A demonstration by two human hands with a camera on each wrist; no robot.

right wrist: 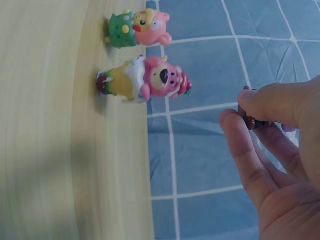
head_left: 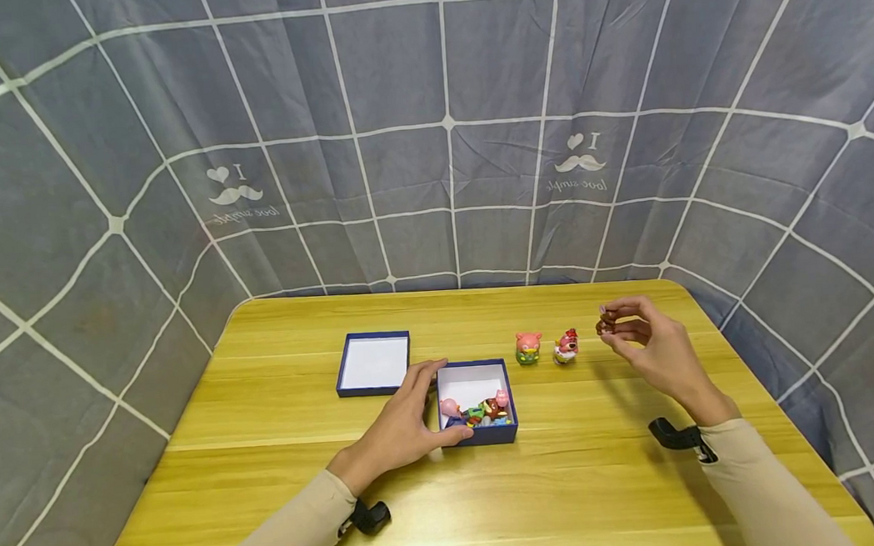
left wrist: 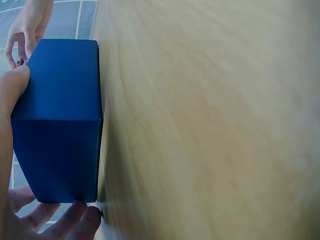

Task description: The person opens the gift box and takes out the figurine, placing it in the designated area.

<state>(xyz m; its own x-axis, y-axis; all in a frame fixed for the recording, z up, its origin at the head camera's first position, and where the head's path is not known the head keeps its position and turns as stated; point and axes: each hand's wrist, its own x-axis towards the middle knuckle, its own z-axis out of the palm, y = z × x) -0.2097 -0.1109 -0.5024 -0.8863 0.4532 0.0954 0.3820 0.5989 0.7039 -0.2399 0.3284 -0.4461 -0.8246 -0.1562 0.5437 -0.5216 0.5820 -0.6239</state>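
Note:
My left hand [head_left: 404,421] grips the left side of a blue box [head_left: 480,437], its thumb on the near wall and its fingers round the far left corner. Several small colourful figurines [head_left: 483,412] lie in the near part of that box. Between thumb and fingertips, my right hand [head_left: 660,351] pinches a small brown figurine [head_left: 605,323], held above the table on the right; the fingers hide much of it. To the left of this hand stand two upright figurines: a pink bear with a red hat [right wrist: 162,77] and a pink-headed one in a green outfit [right wrist: 132,29].
Behind the left hand, a blue lid [head_left: 373,364] lies with its white inside up. Everything stands on a yellow wood-grain table [head_left: 305,448]. A grey checked curtain [head_left: 401,175] hangs round the back and sides. Each wrist wears a black camera mount [head_left: 676,435].

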